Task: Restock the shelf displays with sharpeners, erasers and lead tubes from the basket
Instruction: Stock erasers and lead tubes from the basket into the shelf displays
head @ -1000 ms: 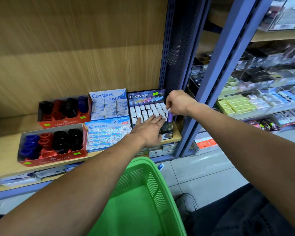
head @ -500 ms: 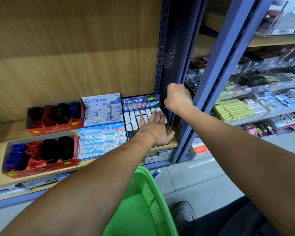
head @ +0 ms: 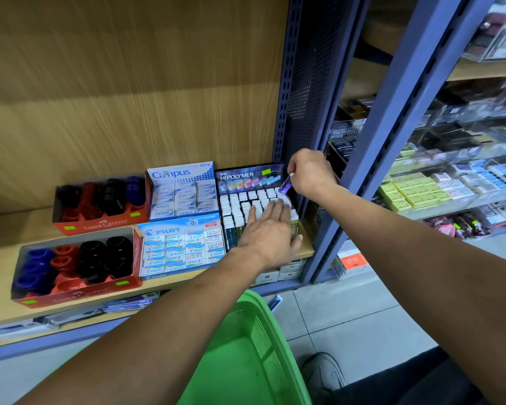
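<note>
A black Hi-Polymer display box [head: 247, 176] on the wooden shelf [head: 18, 223] holds rows of white-capped lead tubes [head: 240, 206]. My left hand [head: 270, 232] lies flat with straight fingers on those tubes. My right hand [head: 311, 172] pinches a purple lead tube [head: 285, 185] just above the box's back right corner. To the left stand a Campus eraser box [head: 181, 191] and a Pilot eraser box [head: 181, 247]. Two red Faber-Castell boxes [head: 73, 264] hold red, black and blue sharpeners. A green basket [head: 246, 355] sits below my arms.
A blue perforated upright [head: 310, 97] borders the shelf on the right, close to my right hand. Beyond it, further shelves [head: 450, 188] carry packed stationery. Small boxes [head: 278, 276] sit on the lower shelf. Grey floor tiles [head: 348, 317] and a shoe [head: 323, 372] show below.
My right hand has lifted and now shows a purple tube over the box's back corner. My left hand stays flat on the tubes. The view has shifted slightly.
</note>
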### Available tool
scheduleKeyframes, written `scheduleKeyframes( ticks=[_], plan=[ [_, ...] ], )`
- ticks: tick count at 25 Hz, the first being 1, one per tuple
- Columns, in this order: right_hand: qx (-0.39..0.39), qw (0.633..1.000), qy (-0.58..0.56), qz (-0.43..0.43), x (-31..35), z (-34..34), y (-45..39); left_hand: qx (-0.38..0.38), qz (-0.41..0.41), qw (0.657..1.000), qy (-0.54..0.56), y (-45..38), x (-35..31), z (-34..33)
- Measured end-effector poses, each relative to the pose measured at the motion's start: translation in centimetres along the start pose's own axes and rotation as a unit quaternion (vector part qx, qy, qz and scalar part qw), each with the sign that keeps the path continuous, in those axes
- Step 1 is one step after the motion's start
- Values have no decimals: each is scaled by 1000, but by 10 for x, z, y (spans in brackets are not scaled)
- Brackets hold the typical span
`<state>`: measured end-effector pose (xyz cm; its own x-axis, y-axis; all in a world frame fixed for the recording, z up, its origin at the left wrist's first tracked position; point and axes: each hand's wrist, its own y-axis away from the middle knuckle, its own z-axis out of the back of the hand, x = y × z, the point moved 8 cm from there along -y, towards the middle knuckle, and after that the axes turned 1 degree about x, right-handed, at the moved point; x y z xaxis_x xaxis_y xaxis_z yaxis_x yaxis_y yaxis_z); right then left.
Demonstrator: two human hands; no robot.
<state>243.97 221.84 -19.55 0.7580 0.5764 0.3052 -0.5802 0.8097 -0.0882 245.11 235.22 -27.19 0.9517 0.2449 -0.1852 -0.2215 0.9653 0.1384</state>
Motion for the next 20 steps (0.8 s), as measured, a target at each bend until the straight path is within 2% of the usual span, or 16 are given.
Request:
scheduleKeyframes(
  ticks=[4, 8, 15, 20],
  plan=[
    [-2, 998, -44, 33, 6, -9, -4, 31, 71, 997, 11, -6, 32, 2],
    [16, 998, -56, 40, 7, -17, -8, 31, 53, 998, 2, -2, 35, -4],
    [42, 993, 50, 99, 23, -41, -6, 36, 43, 998, -2, -1, 39, -7],
    [41, 979, 125, 154, 38, -35, -10, 39, 42, 998, -3, -3, 41, -7]
  ],
)
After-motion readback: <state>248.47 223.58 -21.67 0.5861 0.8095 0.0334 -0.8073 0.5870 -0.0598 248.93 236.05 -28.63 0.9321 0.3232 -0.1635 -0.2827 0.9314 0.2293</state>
